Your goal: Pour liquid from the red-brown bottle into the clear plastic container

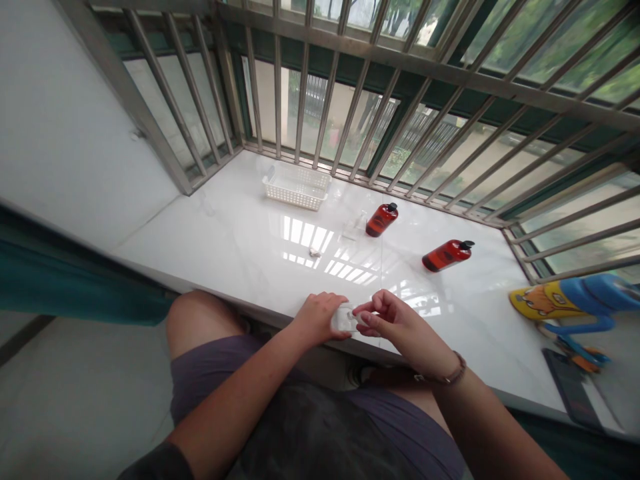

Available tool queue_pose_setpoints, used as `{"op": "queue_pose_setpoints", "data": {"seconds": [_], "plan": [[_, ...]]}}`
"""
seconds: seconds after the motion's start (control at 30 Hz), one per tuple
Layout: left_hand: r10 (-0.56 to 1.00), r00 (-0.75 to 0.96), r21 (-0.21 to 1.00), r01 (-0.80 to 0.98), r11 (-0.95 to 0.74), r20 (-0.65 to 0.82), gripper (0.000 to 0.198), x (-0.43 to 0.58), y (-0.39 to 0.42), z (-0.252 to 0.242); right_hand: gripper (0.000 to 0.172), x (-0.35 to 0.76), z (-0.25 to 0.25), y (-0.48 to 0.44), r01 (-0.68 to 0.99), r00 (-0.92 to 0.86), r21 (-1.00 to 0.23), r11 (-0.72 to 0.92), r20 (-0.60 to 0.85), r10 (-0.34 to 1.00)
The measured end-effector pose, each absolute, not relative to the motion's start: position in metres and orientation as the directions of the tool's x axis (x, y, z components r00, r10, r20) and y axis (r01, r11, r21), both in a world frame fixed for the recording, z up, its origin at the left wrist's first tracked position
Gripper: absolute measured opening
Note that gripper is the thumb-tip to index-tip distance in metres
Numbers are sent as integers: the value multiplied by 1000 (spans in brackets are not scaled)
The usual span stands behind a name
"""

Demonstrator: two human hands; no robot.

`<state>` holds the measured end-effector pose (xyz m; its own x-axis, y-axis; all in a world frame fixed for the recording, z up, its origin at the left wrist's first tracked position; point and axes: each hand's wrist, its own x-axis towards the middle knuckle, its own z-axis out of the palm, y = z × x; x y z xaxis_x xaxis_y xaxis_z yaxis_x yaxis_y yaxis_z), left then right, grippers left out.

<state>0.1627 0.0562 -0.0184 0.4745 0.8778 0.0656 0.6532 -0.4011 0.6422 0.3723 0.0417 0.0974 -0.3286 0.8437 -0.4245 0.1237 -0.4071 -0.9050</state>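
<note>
The white basket point(297, 185) is sitting at the far left of the table point(240, 240), well apart from the work, and a small white scrap point(315, 252) is lying alone mid-table. At the near edge, the left hand point(319, 317) is closing its fingers point(331, 301) around the left end of a small white container point(345, 319), which is being held just above the table edge, over the lap. A clear item point(355, 227), too faint to identify, is standing farther back beside a red bottle point(381, 220). The right hand point(395, 327) is meeting the container from the right, its thumb and forefinger pinching the container's right end while the other fingers are curling loosely. A second red bottle point(447, 255) is lying on its side farther right, and a blue and yellow toy point(570, 303) is resting at the far right edge. In my judgement, the left hand is best serving as the steady clamp, gripping firmly without squeezing, while the right hand is doing the fine work with its fingertips only. Moving both hands farther over the table is advisable, so that any loosened part is landing on the table rather than the floor.
</note>
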Motion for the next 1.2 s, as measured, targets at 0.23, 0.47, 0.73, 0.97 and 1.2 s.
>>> {"op": "queue_pose_setpoints", "data": {"seconds": [0.23,0.47,0.73,0.97,1.2], "plan": [[875,480,636,654,-409,68,75,162,56,-19,62,373,94,44,40,-273,-889,-457,-449,851],[871,482,629,651,-426,91,75,163,56,-21,57,379,93,44,-9,-257,-892,-452,-435,863],[873,477,626,653,-427,98,73,163,56,-20,56,378,90,41,-15,-246,-899,-439,-422,873],[875,474,628,651,-426,103,74,163,56,-20,57,379,88,42,-35,-247,-901,-433,-412,877],[878,468,626,656,-422,102,75,164,56,-22,60,375,93,42,59,-290,-916,-397,-396,871]]}}
